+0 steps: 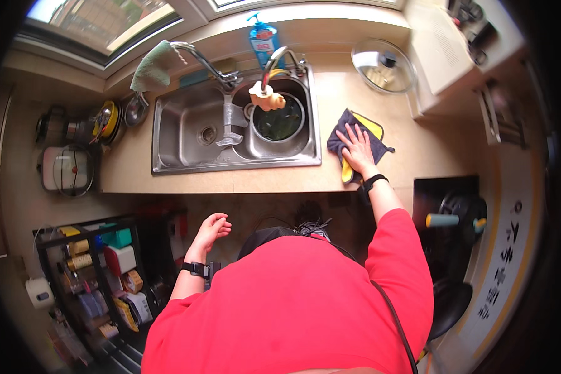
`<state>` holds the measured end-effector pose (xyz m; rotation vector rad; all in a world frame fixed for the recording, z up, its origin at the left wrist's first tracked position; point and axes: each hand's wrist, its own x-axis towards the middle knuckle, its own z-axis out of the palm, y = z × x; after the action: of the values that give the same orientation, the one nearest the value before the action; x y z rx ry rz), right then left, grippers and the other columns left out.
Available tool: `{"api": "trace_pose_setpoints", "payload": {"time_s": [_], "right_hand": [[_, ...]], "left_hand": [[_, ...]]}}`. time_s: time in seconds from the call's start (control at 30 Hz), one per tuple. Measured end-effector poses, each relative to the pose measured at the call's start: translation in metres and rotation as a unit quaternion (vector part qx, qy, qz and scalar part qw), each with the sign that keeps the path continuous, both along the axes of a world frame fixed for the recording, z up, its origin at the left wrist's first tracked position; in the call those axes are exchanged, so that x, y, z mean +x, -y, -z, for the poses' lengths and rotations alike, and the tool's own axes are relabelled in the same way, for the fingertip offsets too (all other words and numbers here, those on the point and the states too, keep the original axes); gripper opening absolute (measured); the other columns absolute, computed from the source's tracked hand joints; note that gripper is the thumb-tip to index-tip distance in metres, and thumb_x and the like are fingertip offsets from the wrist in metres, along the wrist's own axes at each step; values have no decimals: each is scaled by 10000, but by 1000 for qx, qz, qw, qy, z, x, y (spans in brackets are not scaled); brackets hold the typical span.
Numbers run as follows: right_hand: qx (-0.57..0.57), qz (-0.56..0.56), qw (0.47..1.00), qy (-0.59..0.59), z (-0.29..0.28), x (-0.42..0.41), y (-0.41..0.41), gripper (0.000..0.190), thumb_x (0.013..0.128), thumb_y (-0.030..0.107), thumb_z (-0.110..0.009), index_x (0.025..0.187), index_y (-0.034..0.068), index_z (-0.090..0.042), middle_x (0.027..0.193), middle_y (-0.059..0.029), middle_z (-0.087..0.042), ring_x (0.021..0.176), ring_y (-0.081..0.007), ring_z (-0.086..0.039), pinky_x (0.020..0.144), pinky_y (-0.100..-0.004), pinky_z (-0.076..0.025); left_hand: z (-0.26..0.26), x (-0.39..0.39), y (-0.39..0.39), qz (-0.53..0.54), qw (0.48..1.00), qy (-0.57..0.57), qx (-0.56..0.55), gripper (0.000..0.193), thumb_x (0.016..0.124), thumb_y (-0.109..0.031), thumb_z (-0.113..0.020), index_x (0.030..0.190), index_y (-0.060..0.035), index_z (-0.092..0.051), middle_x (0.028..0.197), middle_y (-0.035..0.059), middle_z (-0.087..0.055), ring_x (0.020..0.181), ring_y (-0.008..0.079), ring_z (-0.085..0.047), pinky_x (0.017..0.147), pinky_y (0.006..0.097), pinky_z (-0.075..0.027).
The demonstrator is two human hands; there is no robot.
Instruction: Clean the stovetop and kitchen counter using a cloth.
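My right hand (pixel 358 148) lies flat with spread fingers on a dark grey and yellow cloth (pixel 339 140), pressed to the beige countertop (pixel 280 180) right of the sink. One corner of the cloth is folded to its yellow side. Before the counter's front edge, my left hand (pixel 213 231) hangs in the air, holding nothing, its fingers loosely bent. A stainless steel double sink (pixel 187 126) is set into the counter. In its right basin stands a round metal pot (pixel 280 119) with dark green contents that I cannot make out.
Two curved faucets rise behind the sink; a green cloth (pixel 153 68) hangs over the left faucet (pixel 201 56). A blue pump bottle (pixel 264 44) stands behind. A glass lid (pixel 384 65) lies back right. Below left is a loaded black rack (pixel 98 276); at right, a pan (pixel 463 217) with a blue handle.
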<state>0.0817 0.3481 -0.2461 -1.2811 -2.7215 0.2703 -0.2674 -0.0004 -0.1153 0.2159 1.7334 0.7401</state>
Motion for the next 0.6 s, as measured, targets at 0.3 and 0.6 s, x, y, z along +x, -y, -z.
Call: {"api": "trace_pose_setpoints", "payload": {"time_s": [0.3, 0.6], "right_hand": [[147, 83, 985, 45, 29, -125, -172, 492, 850, 327, -384, 1339, 285, -359, 1413, -20, -311, 1303, -253, -262, 1017, -495, -233], [166, 8, 986, 23, 52, -143, -274, 486, 854, 364, -349, 1340, 337, -339, 1374, 4, -364, 1244, -274, -340, 1016, -457, -266]], "left_hand": [[-16, 33, 11, -155, 985, -36, -61, 268, 911, -201, -492, 1126, -41, -489, 915, 85, -591, 811, 138, -589, 728, 248, -501], [-38, 57, 30, -235, 968, -41, -79, 292, 910, -218, -496, 1142, -41, -478, 935, 87, -584, 842, 141, -574, 741, 250, -478]]}}
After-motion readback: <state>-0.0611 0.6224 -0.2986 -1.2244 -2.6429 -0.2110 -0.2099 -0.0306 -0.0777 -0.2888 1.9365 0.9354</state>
